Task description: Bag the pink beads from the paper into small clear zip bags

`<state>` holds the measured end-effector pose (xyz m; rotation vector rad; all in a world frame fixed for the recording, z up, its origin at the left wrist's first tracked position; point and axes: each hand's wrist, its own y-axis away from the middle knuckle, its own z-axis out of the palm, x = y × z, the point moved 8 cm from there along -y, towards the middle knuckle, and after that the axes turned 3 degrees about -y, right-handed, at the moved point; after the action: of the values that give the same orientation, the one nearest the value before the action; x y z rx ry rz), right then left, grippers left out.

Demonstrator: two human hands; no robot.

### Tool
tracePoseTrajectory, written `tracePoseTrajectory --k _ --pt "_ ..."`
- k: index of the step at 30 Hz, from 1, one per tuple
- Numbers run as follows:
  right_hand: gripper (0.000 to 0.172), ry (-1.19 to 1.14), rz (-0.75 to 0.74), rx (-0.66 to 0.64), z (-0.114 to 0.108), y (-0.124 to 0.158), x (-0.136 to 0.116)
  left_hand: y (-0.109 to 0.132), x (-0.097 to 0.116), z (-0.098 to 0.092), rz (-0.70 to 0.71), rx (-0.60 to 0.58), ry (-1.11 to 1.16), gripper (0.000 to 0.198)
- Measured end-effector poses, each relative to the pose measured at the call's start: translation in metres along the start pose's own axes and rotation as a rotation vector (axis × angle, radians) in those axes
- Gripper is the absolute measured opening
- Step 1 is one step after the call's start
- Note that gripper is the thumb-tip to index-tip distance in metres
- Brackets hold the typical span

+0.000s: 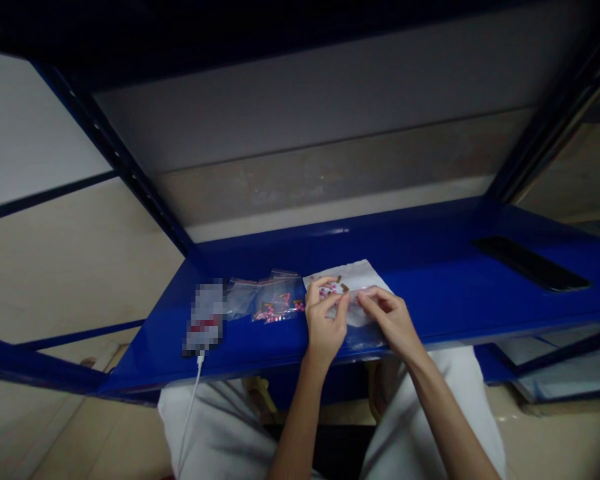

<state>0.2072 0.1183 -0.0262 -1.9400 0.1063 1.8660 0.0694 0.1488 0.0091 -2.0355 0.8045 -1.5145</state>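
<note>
Straight ahead in the head view, a blue metal shelf (430,293) runs across the frame, and a white paper sheet (360,272) lies on it near the front edge. Both of the person's hands work at the near edge of that sheet. The left hand (325,323) comes up from below, its fingertips bent inward and pinched together on the top edge of a small clear bag (361,333). The right hand (393,320) meets it from the other side, thumb and forefinger closed on the same edge, so the two grips nearly touch. The bag hangs from the fingers over the sheet's near edge and down across the front lip of the shelf; whether anything is inside it cannot be told. Small pink and brown pieces (333,287) lie loose on the sheet, just beyond the left fingertips. To the left of the sheet, touching its edge, lie several filled clear bags (277,301) with pink pieces in them. Farther left of the sheet lies a phone (205,323), blurred, with a white cable (190,400) dropping from its near end. Well to the right of the sheet, a dark flat object (530,263) rests on the shelf. Below the sheet, under the shelf, white trousers (215,433) cover the person's knees.
</note>
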Motion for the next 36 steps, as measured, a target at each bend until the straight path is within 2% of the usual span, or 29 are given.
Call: tracePoseTrajectory --k 5,11,21,31,36 --pt "0.023 -0.05 0.044 0.029 -0.005 0.0 0.012 -0.001 -0.002 0.004 -0.019 -0.042 0.014 0.013" --pt "0.023 -0.094 0.077 0.077 -0.007 0.001 0.016 -0.002 -0.011 0.005 -0.073 -0.03 0.059 0.011" --pt "0.023 -0.085 0.09 -0.008 0.004 0.002 0.009 -0.001 -0.001 -0.003 -0.026 0.009 0.078 0.01" --pt "0.024 -0.118 0.076 -0.024 0.001 0.002 0.011 0.0 0.001 0.003 -0.013 -0.08 0.128 0.01" --pt "0.025 -0.066 0.069 -0.043 0.004 0.002 0.006 0.001 -0.004 0.003 -0.071 -0.087 0.176 0.017"
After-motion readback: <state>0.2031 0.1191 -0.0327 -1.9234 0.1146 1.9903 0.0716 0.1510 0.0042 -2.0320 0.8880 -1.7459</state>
